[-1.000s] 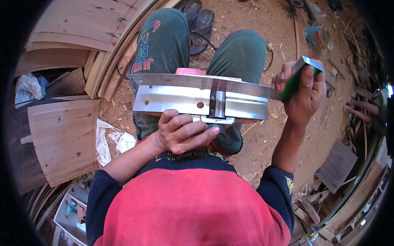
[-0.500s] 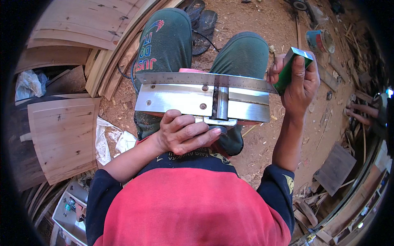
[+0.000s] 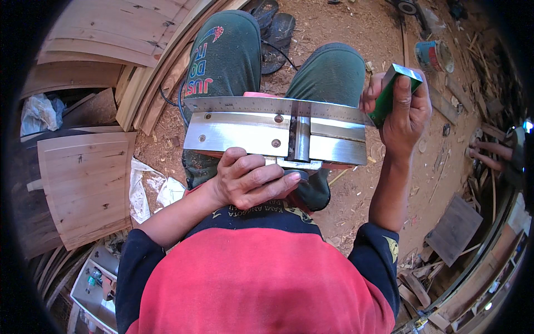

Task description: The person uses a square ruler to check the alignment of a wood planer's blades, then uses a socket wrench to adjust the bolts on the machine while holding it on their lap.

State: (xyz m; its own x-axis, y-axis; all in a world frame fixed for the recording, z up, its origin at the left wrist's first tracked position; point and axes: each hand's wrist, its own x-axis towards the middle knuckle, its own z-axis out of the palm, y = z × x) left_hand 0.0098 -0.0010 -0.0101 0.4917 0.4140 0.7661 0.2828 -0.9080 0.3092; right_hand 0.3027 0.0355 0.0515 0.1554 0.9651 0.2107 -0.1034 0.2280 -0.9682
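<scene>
An electric planer [image 3: 245,135] lies upside down across my lap, its shiny metal sole facing up and the dark cutter drum slot [image 3: 299,136] right of the middle. My left hand [image 3: 253,179] is wrapped round the planer's near side, fingers curled against its edge. My right hand [image 3: 409,114] grips the green handle [image 3: 391,99] of a try square. The square's steel ruled blade [image 3: 245,104] stands on edge along the far side of the sole, spanning nearly its whole length and crossing the drum. Most of the planer's body is hidden beneath the sole.
Curved wooden panels [image 3: 83,183] lean at the left, with planks [image 3: 150,94] behind them. Sandals [image 3: 278,42] and a cable lie beyond my knees. A paint tin [image 3: 436,55] stands at far right. Wood scraps [image 3: 456,228] litter the right side; another person's legs [image 3: 492,149] show there.
My right hand and the square's green handle have shifted very slightly left. The planer and my left hand stay almost still.
</scene>
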